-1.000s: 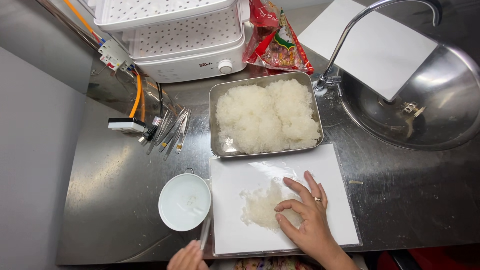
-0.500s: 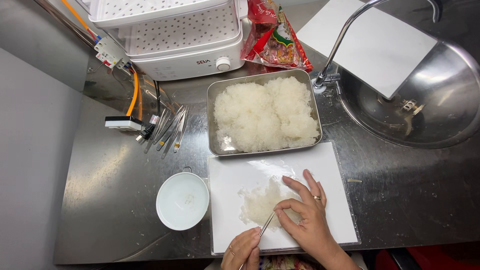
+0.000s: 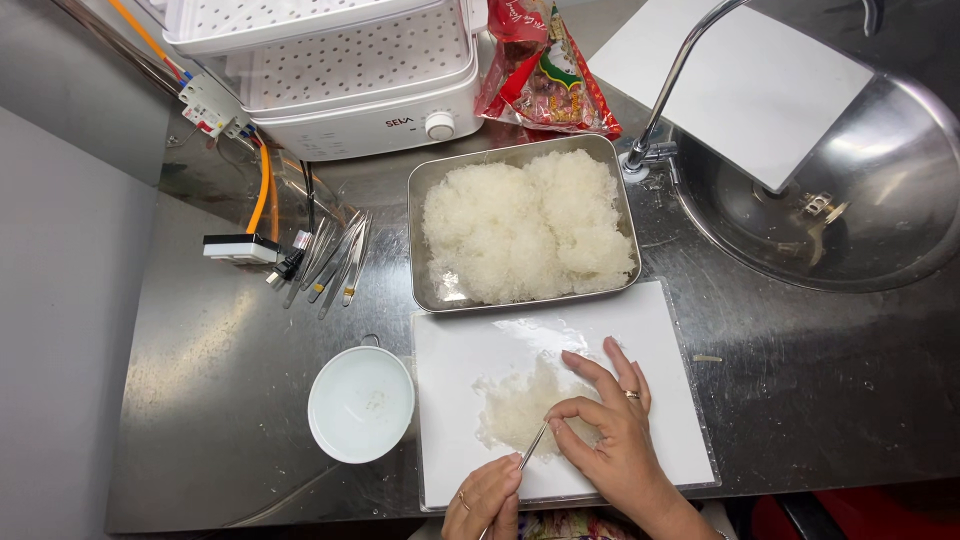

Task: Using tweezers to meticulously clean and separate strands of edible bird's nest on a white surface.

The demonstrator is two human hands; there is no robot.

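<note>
Steel tweezers [image 3: 532,447], thin and bright, sit pinched in the left hand [image 3: 487,497] at the bottom edge of the view, fingers closed round the shaft and the tips reaching into a small translucent white clump [image 3: 520,408] on the white board [image 3: 660,330]. The right hand [image 3: 612,430] rests on the same clump, thumb and forefinger curled almost together near the tweezer tips, the other fingers spread flat on the board; whether it nips a strand or only steadies the mass I cannot tell at this size. Just left of the board stands a white bowl [image 3: 361,403], close to the board's corner, so a careless elbow or a sideways drag of the tweezers could tip it. Wet strands might also cling to the fingers and pull the clump apart. Beyond the board lies a metal tray [image 3: 422,190] heaped with the same white stuff, with spare tweezers [image 3: 330,262] to its left, then a white steamer [image 3: 350,70], a red packet [image 3: 545,70] and the sink [image 3: 900,230].
</note>
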